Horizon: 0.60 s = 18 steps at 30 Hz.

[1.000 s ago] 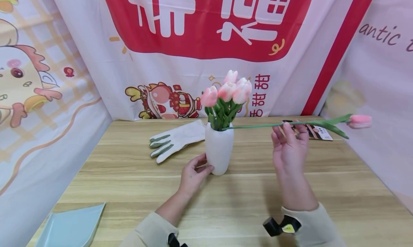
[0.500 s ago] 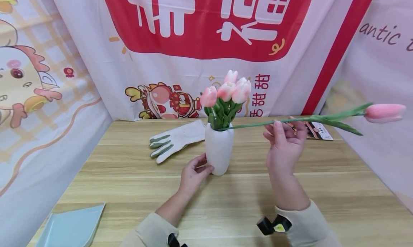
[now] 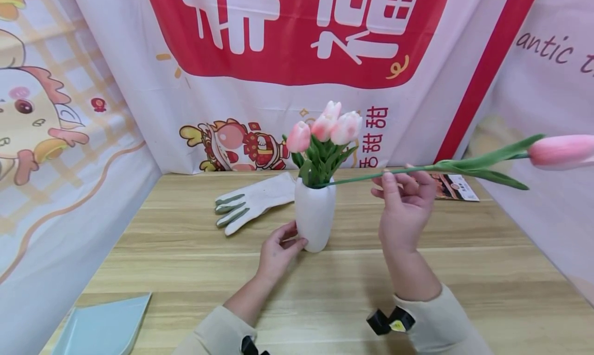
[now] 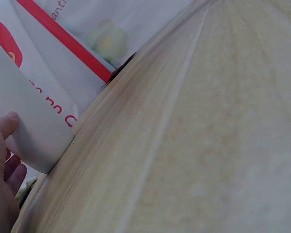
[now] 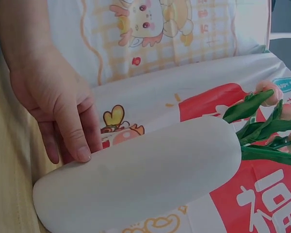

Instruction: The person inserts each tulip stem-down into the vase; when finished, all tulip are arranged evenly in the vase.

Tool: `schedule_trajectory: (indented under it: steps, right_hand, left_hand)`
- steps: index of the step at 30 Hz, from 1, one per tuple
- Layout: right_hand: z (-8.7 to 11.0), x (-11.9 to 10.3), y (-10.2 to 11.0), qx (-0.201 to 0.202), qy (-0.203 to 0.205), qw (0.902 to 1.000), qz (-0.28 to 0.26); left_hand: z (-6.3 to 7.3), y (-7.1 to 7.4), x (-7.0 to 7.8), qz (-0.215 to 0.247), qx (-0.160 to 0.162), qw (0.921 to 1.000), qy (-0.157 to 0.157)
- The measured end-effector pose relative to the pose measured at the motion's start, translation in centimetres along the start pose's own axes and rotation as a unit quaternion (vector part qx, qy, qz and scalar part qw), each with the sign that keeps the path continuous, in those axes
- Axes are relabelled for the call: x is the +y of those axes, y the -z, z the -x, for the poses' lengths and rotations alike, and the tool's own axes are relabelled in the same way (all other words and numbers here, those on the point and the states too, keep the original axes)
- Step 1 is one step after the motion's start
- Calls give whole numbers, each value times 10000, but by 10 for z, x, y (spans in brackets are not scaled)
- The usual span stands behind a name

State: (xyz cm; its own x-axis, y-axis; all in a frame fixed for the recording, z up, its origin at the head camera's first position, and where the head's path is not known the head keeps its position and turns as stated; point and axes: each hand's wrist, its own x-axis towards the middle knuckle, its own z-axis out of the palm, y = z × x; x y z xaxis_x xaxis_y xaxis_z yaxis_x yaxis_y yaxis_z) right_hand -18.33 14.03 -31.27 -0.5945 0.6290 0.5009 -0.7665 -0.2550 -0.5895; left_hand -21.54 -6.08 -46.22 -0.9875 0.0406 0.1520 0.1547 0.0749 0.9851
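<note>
A white vase (image 3: 315, 216) stands upright on the wooden table, holding several pink-and-white tulips (image 3: 327, 125) with green leaves. My left hand (image 3: 275, 254) grips the vase low on its left side, thumb in front; the left wrist view shows the thumb (image 4: 8, 124) against the white wall. To the right, my right hand (image 3: 406, 216) pinches the green stem of a single pink tulip (image 3: 559, 151) between thumb and fingers. That stem lies nearly level, its end at the vase's mouth; whether it is inside cannot be seen. The right wrist view shows the vase (image 5: 140, 174) but not the right hand.
Left of the vase lies a white glove (image 3: 255, 200) with grey-green fingers. A pale blue dustpan-like tray (image 3: 104, 324) sits at the front left. Behind my right hand is a printed packet (image 3: 457, 187). Printed cloths (image 3: 232, 102) hang around the table.
My right hand has shifted left along with the tulip, whose bloom has swung nearer the camera and to the right. The tulips in the vase have shifted slightly. My left hand stays put.
</note>
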Motion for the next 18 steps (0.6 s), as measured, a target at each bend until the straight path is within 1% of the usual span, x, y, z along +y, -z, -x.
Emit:
schedule_trajectory:
  steps: [3, 5, 9, 11, 13, 16, 18]
  right_hand:
    - [3, 3, -3, -374, 200, 9991, 70]
    - [5, 6, -4, -633, 318, 9975, 33]
    - [8, 14, -6, -1119, 525, 9923, 107]
    - [9, 18, -8, -1271, 538, 9903, 141]
    - [11, 22, -10, -1366, 485, 9893, 174]
    - [14, 26, -12, -1463, 424, 9876, 394]
    - [15, 29, -13, -1542, 416, 9857, 545]
  left_hand:
    - [-1, 0, -3, 7, -3, 10000, -1]
    - [0, 0, 0, -14, -9, 10000, 9]
    - [5, 0, 14, -60, -37, 10000, 27]
    - [10, 1, 24, -58, -61, 10000, 19]
    - [13, 1, 30, -97, -80, 9999, -63]
    - [15, 2, 34, -118, -93, 9998, -100]
    - [14, 1, 33, -119, -96, 9998, -84]
